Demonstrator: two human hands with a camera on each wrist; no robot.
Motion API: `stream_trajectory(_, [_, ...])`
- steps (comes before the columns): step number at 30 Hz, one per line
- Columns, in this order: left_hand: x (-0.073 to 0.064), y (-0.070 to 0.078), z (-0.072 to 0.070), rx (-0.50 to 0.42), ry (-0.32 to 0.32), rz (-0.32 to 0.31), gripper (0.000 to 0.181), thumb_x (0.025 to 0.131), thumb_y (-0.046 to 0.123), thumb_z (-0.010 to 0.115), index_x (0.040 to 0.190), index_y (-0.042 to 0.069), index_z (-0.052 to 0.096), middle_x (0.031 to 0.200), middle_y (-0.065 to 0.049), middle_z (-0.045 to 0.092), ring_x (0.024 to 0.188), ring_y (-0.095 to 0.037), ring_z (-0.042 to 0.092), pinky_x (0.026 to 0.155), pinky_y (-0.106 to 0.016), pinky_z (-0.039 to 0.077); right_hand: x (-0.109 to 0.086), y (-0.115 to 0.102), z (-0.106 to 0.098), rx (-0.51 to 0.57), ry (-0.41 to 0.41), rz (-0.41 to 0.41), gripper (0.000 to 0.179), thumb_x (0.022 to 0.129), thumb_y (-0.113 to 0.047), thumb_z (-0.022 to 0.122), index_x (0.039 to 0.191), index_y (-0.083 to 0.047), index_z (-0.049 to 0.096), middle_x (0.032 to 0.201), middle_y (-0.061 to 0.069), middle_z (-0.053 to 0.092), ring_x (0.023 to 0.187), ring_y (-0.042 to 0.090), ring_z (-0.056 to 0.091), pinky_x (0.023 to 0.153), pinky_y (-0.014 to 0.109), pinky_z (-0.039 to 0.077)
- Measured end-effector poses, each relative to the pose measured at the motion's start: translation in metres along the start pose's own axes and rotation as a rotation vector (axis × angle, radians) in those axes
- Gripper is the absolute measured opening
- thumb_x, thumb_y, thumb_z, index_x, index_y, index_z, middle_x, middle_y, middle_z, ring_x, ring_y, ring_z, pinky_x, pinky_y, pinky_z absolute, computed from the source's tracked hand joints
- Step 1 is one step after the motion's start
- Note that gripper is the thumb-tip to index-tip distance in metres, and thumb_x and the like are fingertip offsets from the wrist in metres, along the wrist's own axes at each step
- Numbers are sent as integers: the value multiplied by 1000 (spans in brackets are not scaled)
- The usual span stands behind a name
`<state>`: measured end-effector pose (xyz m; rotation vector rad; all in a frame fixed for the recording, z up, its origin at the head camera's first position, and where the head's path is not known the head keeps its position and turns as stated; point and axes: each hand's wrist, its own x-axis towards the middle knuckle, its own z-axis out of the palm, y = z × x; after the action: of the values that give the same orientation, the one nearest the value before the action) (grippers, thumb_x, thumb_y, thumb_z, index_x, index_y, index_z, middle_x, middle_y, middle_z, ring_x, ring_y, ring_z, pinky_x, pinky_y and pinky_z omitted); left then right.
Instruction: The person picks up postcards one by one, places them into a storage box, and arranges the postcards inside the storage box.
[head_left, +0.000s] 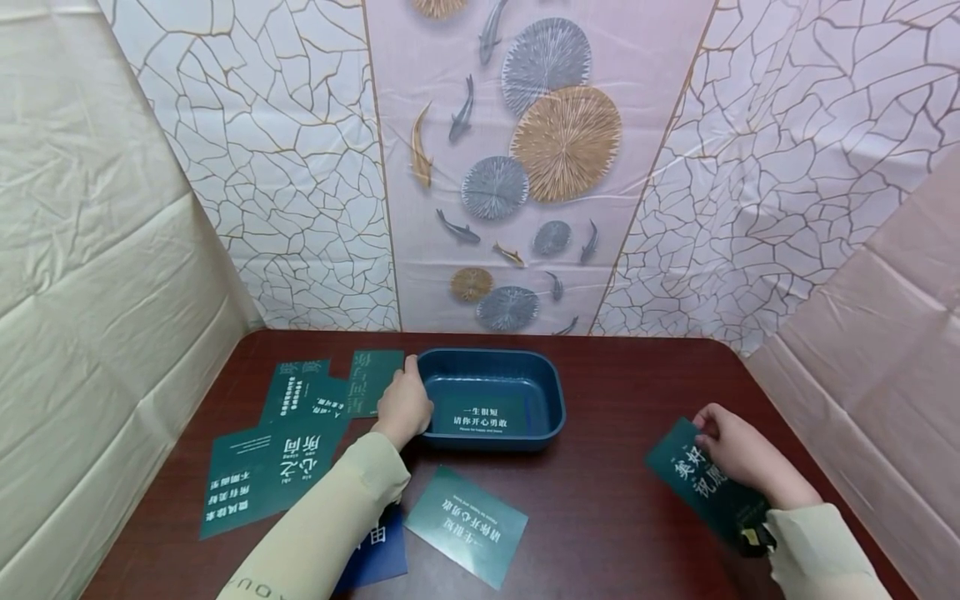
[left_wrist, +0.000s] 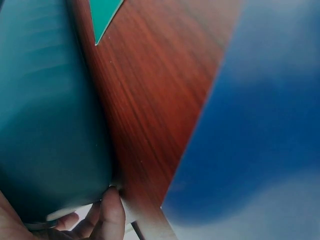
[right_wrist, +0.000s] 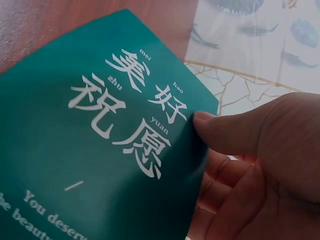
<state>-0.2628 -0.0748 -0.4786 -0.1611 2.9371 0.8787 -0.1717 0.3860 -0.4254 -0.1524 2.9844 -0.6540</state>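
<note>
My left hand [head_left: 405, 404] grips the left end of a dark teal plastic basin [head_left: 561, 400], which stands at the middle of the table. The left wrist view has the basin's side [left_wrist: 55, 125] up close, with curled fingers [left_wrist: 112, 215] at its edge. Inside the basin lies a green card [head_left: 480, 408] with white lettering. Over on the right, my right hand [head_left: 738, 450] pinches another green card [head_left: 678, 462] by its edge. In the right wrist view the thumb [right_wrist: 227, 132] presses on this card's printed face [right_wrist: 95, 155], and the other fingers are behind it.
Several green cards [head_left: 262, 467] overlap on the left of the dark red table [head_left: 615, 500]. One green card [head_left: 468, 525] lies in front of the basin, beside a blue card [head_left: 382, 558] partly under my left sleeve. Patterned cloth [head_left: 300, 167] walls in the back and sides.
</note>
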Motion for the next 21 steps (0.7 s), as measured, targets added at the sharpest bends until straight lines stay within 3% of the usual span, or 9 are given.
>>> stream_trajectory(9, [-2, 1, -2, -7, 2, 13, 71, 91, 10, 63, 149, 9, 22, 133, -22, 46, 97, -38, 60, 81, -55, 49, 5, -16, -5, -15, 121, -87, 12, 94, 0, 58, 104, 2, 52, 86, 8, 57, 72, 21, 51, 63, 39, 43])
stream_trajectory(21, [-3, 1, -3, 1, -7, 18, 69, 91, 10, 61, 149, 9, 22, 132, -22, 47, 92, -37, 60, 78, -54, 49, 19, -52, -9, 38, 315, -127, 14, 99, -14, 55, 110, -6, 51, 95, 10, 57, 72, 22, 50, 63, 38, 42])
